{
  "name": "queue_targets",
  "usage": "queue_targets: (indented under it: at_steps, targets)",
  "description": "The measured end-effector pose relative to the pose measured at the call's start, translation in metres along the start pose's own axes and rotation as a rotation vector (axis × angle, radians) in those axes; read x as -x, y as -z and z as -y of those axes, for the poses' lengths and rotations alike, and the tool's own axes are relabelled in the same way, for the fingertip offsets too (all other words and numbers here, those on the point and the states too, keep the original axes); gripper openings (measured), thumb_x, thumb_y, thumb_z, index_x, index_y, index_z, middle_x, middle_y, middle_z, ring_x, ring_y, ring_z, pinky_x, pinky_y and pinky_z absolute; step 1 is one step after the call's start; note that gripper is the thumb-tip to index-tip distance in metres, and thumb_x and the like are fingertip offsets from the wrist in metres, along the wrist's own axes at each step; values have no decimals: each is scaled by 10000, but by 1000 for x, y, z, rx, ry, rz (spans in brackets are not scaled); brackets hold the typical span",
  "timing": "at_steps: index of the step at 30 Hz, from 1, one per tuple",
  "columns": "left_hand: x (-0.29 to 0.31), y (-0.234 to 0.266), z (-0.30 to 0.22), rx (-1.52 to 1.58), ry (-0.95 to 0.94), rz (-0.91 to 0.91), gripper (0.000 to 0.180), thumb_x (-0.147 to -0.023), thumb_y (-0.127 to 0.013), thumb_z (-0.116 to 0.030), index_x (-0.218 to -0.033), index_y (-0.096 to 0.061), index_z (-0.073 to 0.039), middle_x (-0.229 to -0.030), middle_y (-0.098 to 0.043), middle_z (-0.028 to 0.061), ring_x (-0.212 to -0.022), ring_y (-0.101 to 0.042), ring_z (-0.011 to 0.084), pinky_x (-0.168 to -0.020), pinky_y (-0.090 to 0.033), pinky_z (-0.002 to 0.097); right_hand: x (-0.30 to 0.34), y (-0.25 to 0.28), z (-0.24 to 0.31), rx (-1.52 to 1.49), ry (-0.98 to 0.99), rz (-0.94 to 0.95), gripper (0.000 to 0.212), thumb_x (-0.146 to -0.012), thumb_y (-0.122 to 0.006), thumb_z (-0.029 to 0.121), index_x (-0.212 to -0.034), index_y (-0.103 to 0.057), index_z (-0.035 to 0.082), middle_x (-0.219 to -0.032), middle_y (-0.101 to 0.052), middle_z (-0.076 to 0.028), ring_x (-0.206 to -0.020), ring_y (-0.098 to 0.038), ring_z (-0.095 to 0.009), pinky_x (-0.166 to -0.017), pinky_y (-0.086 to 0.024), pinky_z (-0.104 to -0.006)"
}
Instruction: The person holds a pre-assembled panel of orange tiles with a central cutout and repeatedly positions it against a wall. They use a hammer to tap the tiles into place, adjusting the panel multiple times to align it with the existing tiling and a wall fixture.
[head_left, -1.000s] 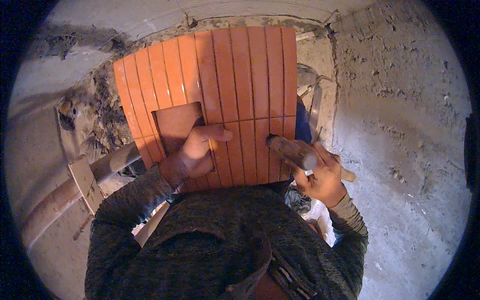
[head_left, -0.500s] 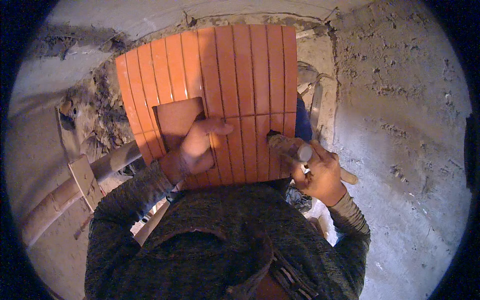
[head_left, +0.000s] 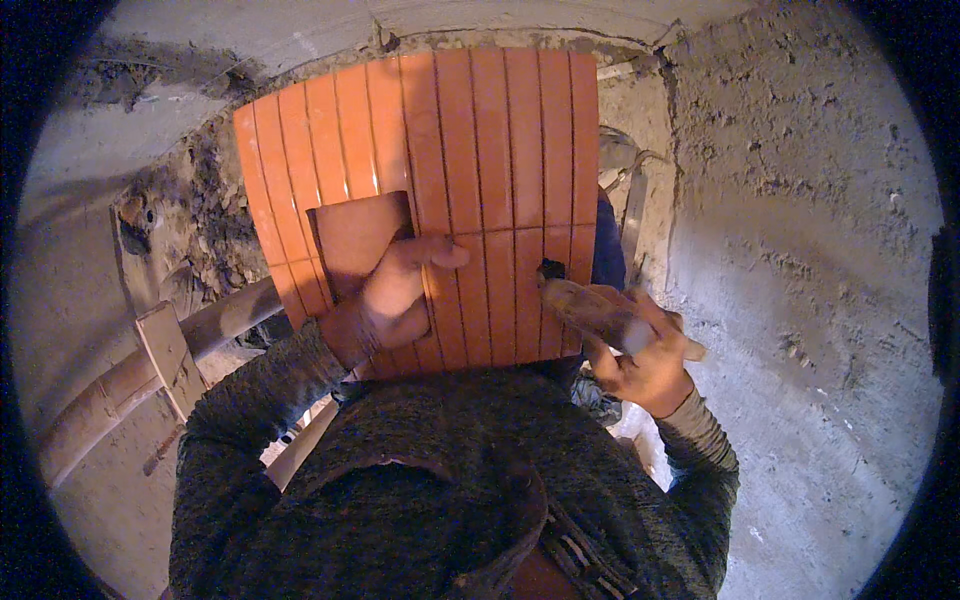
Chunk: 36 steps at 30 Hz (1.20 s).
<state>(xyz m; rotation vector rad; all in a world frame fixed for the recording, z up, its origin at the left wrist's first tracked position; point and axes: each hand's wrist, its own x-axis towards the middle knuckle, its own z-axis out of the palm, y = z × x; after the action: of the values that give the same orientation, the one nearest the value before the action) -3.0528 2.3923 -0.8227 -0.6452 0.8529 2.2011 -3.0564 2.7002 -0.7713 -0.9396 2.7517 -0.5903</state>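
Observation:
A large orange ribbed tile panel (head_left: 490, 150) lies across my lap, grooved lengthwise with one cross groove. A roughly rectangular cutout (head_left: 362, 240) opens in its left part, and my left hand (head_left: 395, 290) grips the cutout's edge, thumb on the face. My right hand (head_left: 645, 360) is closed around a hammer with a wooden handle, its blurred metal head (head_left: 600, 315) tilted over the panel's right side. Just beyond the head's tip is a small dark hole (head_left: 551, 269) in the panel. The fingers behind the panel are hidden.
A rough cement wall (head_left: 790, 200) rises on the right. To the left runs a thick pipe (head_left: 110, 395) with a flat board (head_left: 172, 360) against it. Rubble (head_left: 210, 200) lies behind the panel's left edge, and a cable (head_left: 640, 155) curves past its right side.
The hammer head has drawn back from the panel toward the lower right, and the dark hole shows more fully. My left hand and the panel have hardly moved.

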Motion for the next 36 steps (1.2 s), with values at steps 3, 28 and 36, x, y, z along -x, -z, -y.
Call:
queue_targets:
  at_steps: [3,28,36]
  targets:
    - [-4,2,5,122,14,87,434,-882,-622,-187,-1267,-641,13,-1259,-700,125,-1187,-650,270,-1081,-481,451,-9,0,4,36,-85,67,437,-777,-705,254,-1189,-691,110,-1125,-673,-146,-855,-700,-374,-711,-573,-442]
    - [-6,0,0,258,40,146,445,-881,-618,-142,-1299,-632,8,-1285,-693,132,-1211,-646,284,-1105,-474,461,-4,-5,8,41,-94,27,510,-777,-707,275,-1242,-689,67,-1151,-685,-163,-875,-706,-372,-758,-574,-497]
    - [-8,11,5,117,33,97,471,-887,-604,-166,-1323,-619,10,-1308,-681,139,-1227,-633,282,-1111,-467,464,-13,10,10,-1,83,-22,448,-789,-710,224,-1206,-691,60,-1016,-677,-116,-823,-689,-334,-652,-569,-445]
